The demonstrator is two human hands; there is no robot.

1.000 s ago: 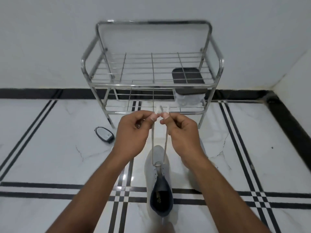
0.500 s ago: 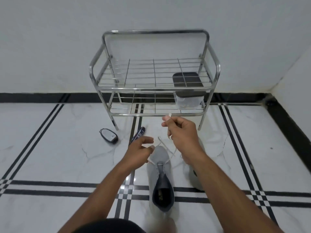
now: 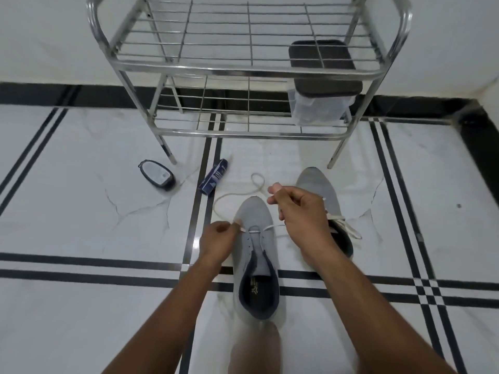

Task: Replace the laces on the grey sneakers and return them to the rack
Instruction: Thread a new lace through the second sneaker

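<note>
Since half a second ago, our left hand (image 3: 216,240) has dropped to the near grey sneaker (image 3: 256,255), its grip pinching the white lace (image 3: 232,195) at the lowest eyelet. Our right hand (image 3: 302,211), at two o'clock of that eyelet, pinches the lace's other end above the toe. At one o'clock, the second sneaker (image 3: 316,184) lies before the rack (image 3: 251,72).

Grey sneaker (image 3: 256,255) at centre, toe toward 12 o'clock. Left hand (image 3: 216,242) pinches white lace (image 3: 229,197) at the front eyelet; right hand (image 3: 302,211) pinches its other end. Second sneaker (image 3: 318,187) at 2 o'clock; rack (image 3: 243,71) at 12 o'clock
</note>
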